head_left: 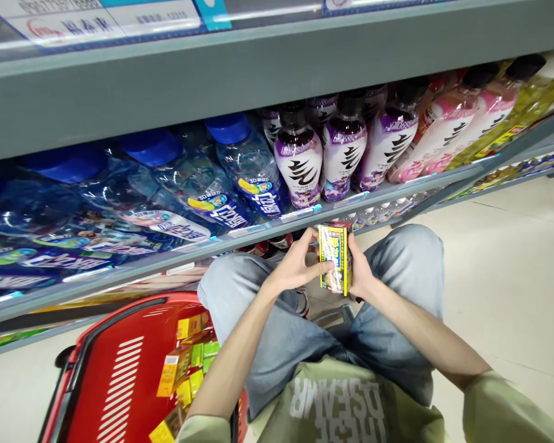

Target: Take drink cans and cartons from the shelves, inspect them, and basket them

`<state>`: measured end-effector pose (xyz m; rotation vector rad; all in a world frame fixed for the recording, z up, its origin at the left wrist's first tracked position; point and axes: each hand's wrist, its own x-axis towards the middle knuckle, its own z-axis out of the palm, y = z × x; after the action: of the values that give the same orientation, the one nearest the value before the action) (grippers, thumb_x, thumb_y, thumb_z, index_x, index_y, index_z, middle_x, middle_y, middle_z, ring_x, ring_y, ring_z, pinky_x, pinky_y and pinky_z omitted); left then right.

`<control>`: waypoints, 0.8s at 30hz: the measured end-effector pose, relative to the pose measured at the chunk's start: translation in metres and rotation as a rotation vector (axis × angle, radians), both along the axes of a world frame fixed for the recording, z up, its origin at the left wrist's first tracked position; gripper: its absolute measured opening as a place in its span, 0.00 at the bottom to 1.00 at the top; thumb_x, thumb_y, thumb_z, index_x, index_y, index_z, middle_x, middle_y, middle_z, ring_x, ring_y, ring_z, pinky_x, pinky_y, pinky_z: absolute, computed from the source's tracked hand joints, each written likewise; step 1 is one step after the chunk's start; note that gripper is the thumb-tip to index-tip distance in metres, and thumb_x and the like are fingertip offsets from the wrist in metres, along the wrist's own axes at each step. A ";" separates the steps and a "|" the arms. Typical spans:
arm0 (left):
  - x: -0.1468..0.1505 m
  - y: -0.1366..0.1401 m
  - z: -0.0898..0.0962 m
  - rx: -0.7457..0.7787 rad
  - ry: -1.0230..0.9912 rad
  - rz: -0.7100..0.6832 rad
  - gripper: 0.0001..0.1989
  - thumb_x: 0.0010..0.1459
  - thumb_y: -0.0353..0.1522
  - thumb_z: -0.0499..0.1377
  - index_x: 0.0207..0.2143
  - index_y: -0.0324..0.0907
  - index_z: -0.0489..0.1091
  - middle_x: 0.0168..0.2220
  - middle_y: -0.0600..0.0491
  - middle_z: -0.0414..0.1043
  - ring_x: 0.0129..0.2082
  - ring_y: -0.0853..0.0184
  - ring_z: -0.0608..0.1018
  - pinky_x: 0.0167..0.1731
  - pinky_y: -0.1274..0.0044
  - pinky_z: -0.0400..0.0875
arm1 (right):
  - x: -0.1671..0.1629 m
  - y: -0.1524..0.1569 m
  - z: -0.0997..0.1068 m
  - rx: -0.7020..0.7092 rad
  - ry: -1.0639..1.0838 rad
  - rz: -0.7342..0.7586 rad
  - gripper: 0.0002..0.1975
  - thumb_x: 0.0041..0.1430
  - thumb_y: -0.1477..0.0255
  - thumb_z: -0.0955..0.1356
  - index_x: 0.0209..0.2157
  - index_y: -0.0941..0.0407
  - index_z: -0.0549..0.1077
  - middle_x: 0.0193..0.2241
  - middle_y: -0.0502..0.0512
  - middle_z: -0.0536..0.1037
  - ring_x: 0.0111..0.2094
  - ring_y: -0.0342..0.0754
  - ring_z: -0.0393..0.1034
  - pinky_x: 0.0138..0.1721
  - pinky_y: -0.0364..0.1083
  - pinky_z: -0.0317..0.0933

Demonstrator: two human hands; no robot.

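Observation:
Between my two hands is a small drink carton (335, 249), mostly black and yellow with a red top, held above my knees. My left hand (299, 261) grips it from the left, with the thumb lying across its front. On the other side, my right hand (361, 267) presses against the carton's right face; most of those fingers are hidden behind it. A shelf of bottles is just beyond the carton, the closest being white-and-purple labelled bottles (298, 160).
Blue-capped bottles (247, 163) fill the shelf's left part, pink-labelled bottles (447, 126) its right. A grey shelf edge (240, 231) runs across in front of me. At lower left stands a red shopping basket (92, 344) with several yellow and green cartons (170, 375) in it.

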<state>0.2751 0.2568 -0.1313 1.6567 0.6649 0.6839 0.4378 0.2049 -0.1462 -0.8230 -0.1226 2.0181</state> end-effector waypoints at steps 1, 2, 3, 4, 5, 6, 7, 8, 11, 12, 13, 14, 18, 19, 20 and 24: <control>0.000 0.000 0.001 0.011 0.036 -0.008 0.21 0.56 0.39 0.68 0.44 0.42 0.61 0.41 0.52 0.69 0.37 0.67 0.70 0.42 0.74 0.67 | 0.000 0.000 0.000 0.017 0.013 0.023 0.36 0.57 0.38 0.63 0.45 0.56 0.77 0.28 0.56 0.81 0.25 0.51 0.75 0.18 0.45 0.64; -0.001 0.000 0.002 0.016 0.066 -0.018 0.21 0.57 0.38 0.67 0.44 0.42 0.60 0.40 0.53 0.68 0.36 0.68 0.69 0.40 0.75 0.67 | 0.000 -0.001 -0.001 0.038 0.028 0.041 0.36 0.57 0.38 0.63 0.45 0.56 0.77 0.28 0.56 0.80 0.23 0.50 0.75 0.16 0.44 0.63; -0.001 0.000 0.003 0.017 0.090 -0.029 0.20 0.58 0.38 0.67 0.44 0.42 0.60 0.39 0.54 0.68 0.35 0.69 0.68 0.39 0.76 0.66 | 0.000 -0.001 -0.001 0.062 0.041 0.049 0.36 0.57 0.38 0.62 0.45 0.57 0.77 0.27 0.55 0.80 0.22 0.50 0.74 0.15 0.44 0.62; -0.001 0.000 0.004 0.016 0.108 -0.039 0.20 0.59 0.38 0.66 0.45 0.42 0.60 0.38 0.54 0.68 0.34 0.69 0.68 0.38 0.76 0.66 | 0.000 -0.001 -0.002 0.087 0.053 0.052 0.36 0.58 0.38 0.62 0.44 0.57 0.77 0.25 0.54 0.79 0.20 0.49 0.72 0.15 0.44 0.62; -0.001 0.000 0.004 0.017 0.122 -0.045 0.20 0.59 0.39 0.65 0.45 0.42 0.59 0.38 0.54 0.68 0.34 0.69 0.68 0.37 0.76 0.66 | 0.000 -0.002 -0.002 0.110 0.059 0.052 0.35 0.58 0.39 0.63 0.44 0.57 0.77 0.24 0.53 0.78 0.18 0.48 0.71 0.14 0.44 0.62; -0.001 0.000 0.005 0.018 0.134 -0.051 0.20 0.59 0.39 0.65 0.46 0.42 0.59 0.38 0.54 0.68 0.34 0.69 0.68 0.36 0.76 0.66 | -0.001 -0.002 -0.002 0.129 0.060 0.056 0.34 0.58 0.40 0.63 0.44 0.57 0.76 0.23 0.52 0.77 0.17 0.47 0.69 0.13 0.44 0.61; 0.000 0.000 0.006 0.018 0.143 -0.053 0.21 0.59 0.40 0.65 0.46 0.42 0.59 0.39 0.54 0.68 0.33 0.69 0.69 0.35 0.76 0.66 | -0.001 -0.002 -0.003 0.145 0.054 0.064 0.34 0.58 0.40 0.64 0.44 0.57 0.76 0.22 0.51 0.77 0.15 0.47 0.68 0.12 0.44 0.61; 0.000 0.000 0.006 0.016 0.150 -0.051 0.21 0.59 0.40 0.65 0.46 0.42 0.59 0.39 0.53 0.69 0.32 0.69 0.69 0.34 0.76 0.66 | -0.002 -0.002 -0.003 0.155 0.043 0.077 0.34 0.57 0.40 0.65 0.43 0.57 0.76 0.21 0.50 0.76 0.14 0.46 0.67 0.12 0.45 0.60; 0.003 -0.001 0.004 -0.003 0.166 -0.025 0.25 0.57 0.40 0.67 0.46 0.42 0.57 0.44 0.50 0.70 0.31 0.70 0.69 0.32 0.76 0.66 | -0.003 -0.002 -0.002 0.151 -0.022 0.091 0.33 0.57 0.42 0.66 0.43 0.58 0.76 0.20 0.49 0.75 0.12 0.46 0.65 0.11 0.45 0.60; 0.004 -0.002 0.003 -0.016 0.158 -0.016 0.26 0.56 0.40 0.67 0.48 0.42 0.56 0.46 0.48 0.70 0.31 0.70 0.69 0.33 0.76 0.66 | -0.003 -0.002 -0.001 0.138 -0.052 0.077 0.32 0.57 0.42 0.67 0.43 0.57 0.76 0.19 0.48 0.74 0.12 0.46 0.65 0.12 0.45 0.60; 0.005 -0.002 0.002 -0.030 0.143 -0.009 0.27 0.56 0.39 0.67 0.49 0.42 0.55 0.48 0.47 0.70 0.32 0.70 0.69 0.33 0.76 0.67 | -0.004 -0.001 -0.001 0.121 -0.085 0.053 0.30 0.57 0.43 0.67 0.43 0.57 0.76 0.19 0.48 0.74 0.13 0.45 0.65 0.12 0.45 0.61; 0.006 -0.003 0.001 -0.044 0.127 -0.005 0.29 0.57 0.37 0.66 0.52 0.42 0.54 0.49 0.46 0.69 0.33 0.70 0.69 0.35 0.75 0.68 | -0.004 -0.001 -0.001 0.103 -0.119 0.030 0.29 0.58 0.44 0.68 0.42 0.57 0.77 0.18 0.48 0.74 0.13 0.46 0.65 0.12 0.44 0.61; 0.008 -0.005 0.000 -0.060 0.133 0.014 0.43 0.57 0.32 0.65 0.66 0.44 0.41 0.50 0.46 0.70 0.32 0.70 0.70 0.35 0.75 0.70 | -0.005 0.000 -0.001 0.044 -0.213 -0.005 0.27 0.58 0.46 0.69 0.39 0.57 0.78 0.20 0.50 0.75 0.15 0.45 0.67 0.15 0.44 0.62; 0.008 -0.004 0.000 -0.053 0.150 0.013 0.46 0.56 0.31 0.64 0.68 0.45 0.39 0.50 0.46 0.70 0.32 0.70 0.71 0.35 0.75 0.71 | -0.005 0.000 -0.001 0.039 -0.230 -0.006 0.27 0.57 0.45 0.69 0.39 0.57 0.78 0.21 0.50 0.76 0.16 0.45 0.67 0.16 0.44 0.62; 0.008 -0.004 0.001 -0.042 0.166 0.007 0.47 0.56 0.30 0.63 0.69 0.46 0.38 0.49 0.47 0.71 0.33 0.69 0.72 0.35 0.75 0.71 | -0.005 -0.001 -0.001 0.039 -0.248 -0.008 0.28 0.57 0.44 0.69 0.38 0.57 0.78 0.22 0.51 0.77 0.18 0.45 0.68 0.17 0.44 0.62; 0.006 -0.002 0.006 0.001 0.168 -0.042 0.44 0.54 0.26 0.60 0.70 0.50 0.44 0.54 0.46 0.69 0.36 0.65 0.75 0.35 0.74 0.74 | -0.008 -0.001 0.000 0.090 -0.300 -0.025 0.31 0.52 0.41 0.70 0.35 0.57 0.77 0.26 0.53 0.78 0.26 0.48 0.74 0.23 0.44 0.65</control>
<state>0.2811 0.2547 -0.1258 1.7369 0.7474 0.5183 0.4303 0.2038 -0.1461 -1.0590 -0.3688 1.8403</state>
